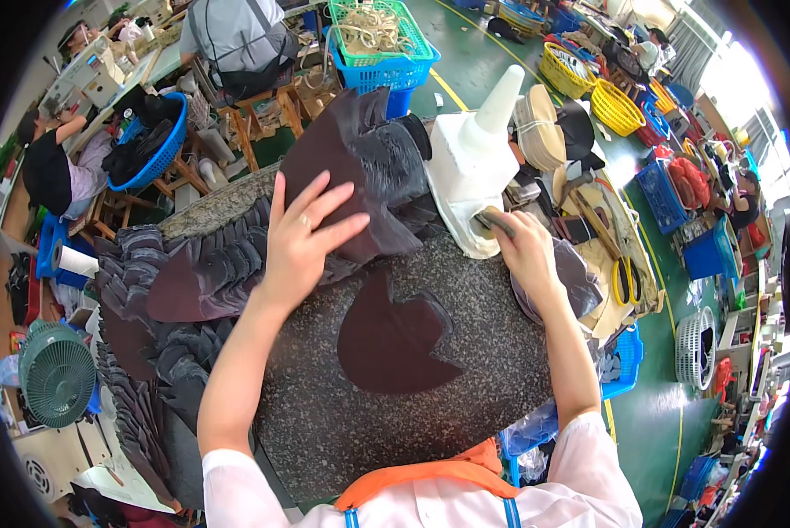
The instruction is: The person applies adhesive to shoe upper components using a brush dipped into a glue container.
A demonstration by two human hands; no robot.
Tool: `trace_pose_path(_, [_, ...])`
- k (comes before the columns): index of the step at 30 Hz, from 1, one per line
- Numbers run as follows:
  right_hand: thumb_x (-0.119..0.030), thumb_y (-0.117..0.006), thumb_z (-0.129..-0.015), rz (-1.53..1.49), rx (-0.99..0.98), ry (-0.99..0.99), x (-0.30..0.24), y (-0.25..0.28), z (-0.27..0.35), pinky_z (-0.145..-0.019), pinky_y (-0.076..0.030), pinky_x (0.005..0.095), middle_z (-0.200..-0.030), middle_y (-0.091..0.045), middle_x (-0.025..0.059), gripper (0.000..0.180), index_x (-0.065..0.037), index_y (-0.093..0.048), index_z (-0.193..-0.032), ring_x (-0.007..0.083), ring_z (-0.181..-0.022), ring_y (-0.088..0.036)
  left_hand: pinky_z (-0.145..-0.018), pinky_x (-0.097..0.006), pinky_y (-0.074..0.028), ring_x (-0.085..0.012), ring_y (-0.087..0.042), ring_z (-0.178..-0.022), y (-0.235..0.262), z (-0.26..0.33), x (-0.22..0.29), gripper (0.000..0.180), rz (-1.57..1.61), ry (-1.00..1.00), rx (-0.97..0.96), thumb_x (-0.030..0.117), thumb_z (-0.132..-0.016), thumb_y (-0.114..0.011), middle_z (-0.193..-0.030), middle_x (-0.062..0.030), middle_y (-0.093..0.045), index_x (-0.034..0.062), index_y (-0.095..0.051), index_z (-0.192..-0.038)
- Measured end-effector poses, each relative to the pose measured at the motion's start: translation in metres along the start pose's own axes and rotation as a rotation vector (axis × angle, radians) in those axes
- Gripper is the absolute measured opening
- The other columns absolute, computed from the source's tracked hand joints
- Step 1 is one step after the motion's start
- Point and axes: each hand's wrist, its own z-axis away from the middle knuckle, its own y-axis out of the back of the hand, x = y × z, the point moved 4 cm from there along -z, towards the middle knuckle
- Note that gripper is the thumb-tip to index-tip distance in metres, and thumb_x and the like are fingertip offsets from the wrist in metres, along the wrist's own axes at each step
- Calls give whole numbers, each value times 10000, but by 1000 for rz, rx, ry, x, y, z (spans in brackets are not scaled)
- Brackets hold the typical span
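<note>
My left hand point(303, 233), with a ring on one finger, lies with fingers spread on a fanned stack of dark brown leather-like pieces point(325, 154). In my right hand point(529, 255) is a short dark tool point(498, 220), its far end hidden at the round opening of a white glue-pot-like container point(470, 158). This container is smeared and has a tall cone on top. On the speckled dark worktop point(395, 431), between my forearms, a single notched brown piece point(399, 339) lies flat.
Overlapping dark pieces point(210, 273) cover the left side. Yellow-handled scissors point(625, 280) lie at the right among tan scraps. A green fan point(58, 374) stands at far left. Blue and green baskets point(382, 62) are stacked beyond the worktop. Other people sit at benches farther off.
</note>
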Motion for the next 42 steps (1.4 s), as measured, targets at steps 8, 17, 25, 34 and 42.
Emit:
trace_pose_path(8, [7, -671, -741, 130, 23, 129, -9, 10, 17, -818, -514, 431, -951, -625, 123, 444, -43, -634, -1180, 317, -934, -614, -1212, -639, -126, -357, -313, -1475, -74, 2, -56, 622, -261, 153, -270, -39, -781, -603, -1537, -86, -427, 245, -630, -1333])
trace_pose_path(17, [-34, -645, -889, -793, -634, -527, -60, 3, 51, -640, -561, 311, -905, -726, 98, 255, -18, -680, -1141, 160, -666, -687, -1156, -703, -214, -502, -261, -1454, -27, 114, 130, 680, 310, 131, -671, 354, -638, -898, -1453, -160, -420, 189, -647, -1248])
trace_pose_path(25, [28, -649, -730, -369, -472, 363, -81, -5, 80, -794, -570, 437, -972, -668, 117, 388, -31, -679, -1112, 337, -897, -687, -1172, -658, -249, -443, -342, -1436, -39, 133, 117, 586, 429, 239, -551, 244, -650, -910, -1401, -126, -460, 164, -663, -1176])
trace_pose_path(34, [-130, -689, -878, -452, -238, 206, -71, -24, 13, -748, -555, 413, -935, -689, 151, 196, -53, -722, -1055, 343, -856, -697, -1175, -649, -249, -432, -367, -1424, -35, 131, 123, 554, 419, 250, -551, 217, -648, -912, -1410, -130, -450, 144, -644, -1128])
trace_pose_path(42, [-78, -703, -881, -421, -251, 195, -99, -61, 15, -760, -555, 382, -977, -694, 154, 227, -29, -700, -1103, 343, -858, -696, -1172, -663, -244, -431, -354, -1437, -38, 125, 128, 574, 414, 264, -552, 205, -646, -910, -1414, -131, -454, 145, -632, -1145])
